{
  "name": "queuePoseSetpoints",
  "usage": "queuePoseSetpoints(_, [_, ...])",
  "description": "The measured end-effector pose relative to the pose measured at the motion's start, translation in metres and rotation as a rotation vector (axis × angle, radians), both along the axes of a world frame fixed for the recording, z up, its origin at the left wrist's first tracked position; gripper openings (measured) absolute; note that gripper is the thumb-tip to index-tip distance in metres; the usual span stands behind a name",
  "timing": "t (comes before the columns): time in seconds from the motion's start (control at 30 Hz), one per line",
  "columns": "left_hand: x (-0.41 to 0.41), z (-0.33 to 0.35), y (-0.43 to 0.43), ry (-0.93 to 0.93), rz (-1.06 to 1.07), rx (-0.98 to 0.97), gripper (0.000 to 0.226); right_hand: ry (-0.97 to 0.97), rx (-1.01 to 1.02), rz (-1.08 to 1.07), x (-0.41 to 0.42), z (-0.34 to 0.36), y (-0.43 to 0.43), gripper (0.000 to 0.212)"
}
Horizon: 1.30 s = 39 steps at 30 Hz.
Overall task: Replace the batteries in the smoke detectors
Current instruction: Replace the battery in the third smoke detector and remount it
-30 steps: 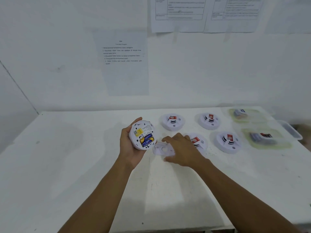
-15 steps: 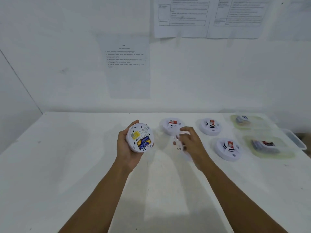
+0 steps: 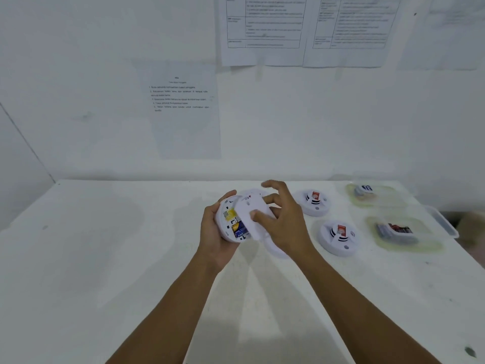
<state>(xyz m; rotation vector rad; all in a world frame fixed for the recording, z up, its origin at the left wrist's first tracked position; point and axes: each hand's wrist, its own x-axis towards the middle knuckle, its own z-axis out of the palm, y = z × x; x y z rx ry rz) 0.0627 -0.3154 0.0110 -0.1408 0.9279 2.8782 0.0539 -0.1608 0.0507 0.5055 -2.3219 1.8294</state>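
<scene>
My left hand (image 3: 214, 237) grips a round white smoke detector (image 3: 231, 219) held above the table with its back toward me; a yellow label and a dark battery show in its open compartment. My right hand (image 3: 283, 222) holds a white round cover plate (image 3: 253, 208) against the right half of that detector, thumb on the plate, other fingers spread. Two more white detectors with red tags lie face up on the table, one at the back (image 3: 313, 203) and one nearer (image 3: 338, 237). Another white detector (image 3: 275, 252) lies partly hidden under my right hand.
Two clear plastic trays stand at the right of the white table (image 3: 105, 258): a far one (image 3: 372, 195) and a near one (image 3: 404, 232), each with dark batteries inside. Printed sheets hang on the wall behind. The table's right edge runs close past the trays.
My right hand picked the cover plate up from the table and brought it left onto the detector in my left hand. The left hand has kept its hold throughout.
</scene>
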Motion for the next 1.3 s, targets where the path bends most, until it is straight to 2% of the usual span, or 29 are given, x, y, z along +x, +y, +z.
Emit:
queuePoseSetpoints(0.13, [0.003, 0.005, 0.018, 0.01, 0.0, -0.01, 0.044, 0.231, 0.147, -0.146, 0.001, -0.013, -0.012, 0.013])
queuePoseSetpoints(0.3, [0.005, 0.013, 0.021, 0.003, 0.019, -0.024, 0.043, 0.288, 0.318, -0.148, 0.01, -0.023, -0.012, 0.036])
queuePoseSetpoints(0.6, [0.008, 0.014, 0.023, -0.009, 0.06, -0.108, 0.049, 0.369, 0.465, -0.165, 0.011, -0.021, -0.013, 0.039])
queuePoseSetpoints(0.7, [0.007, 0.011, 0.024, -0.021, 0.117, -0.145, 0.045, 0.324, 0.444, -0.204, 0.015, -0.019, -0.016, 0.043])
queuePoseSetpoints(0.87, [0.011, 0.009, 0.028, -0.001, 0.171, -0.213, 0.044, 0.257, 0.356, -0.224, 0.021, -0.022, -0.022, 0.037])
queuePoseSetpoints(1.1, [0.019, 0.007, 0.025, -0.003, 0.193, -0.268, 0.042, 0.182, 0.327, -0.231, 0.028, -0.026, -0.032, 0.045])
queuePoseSetpoints(1.3, [0.019, 0.011, 0.016, -0.033, 0.152, -0.18, 0.045, 0.297, 0.411, -0.169, 0.024, -0.032, -0.033, 0.043])
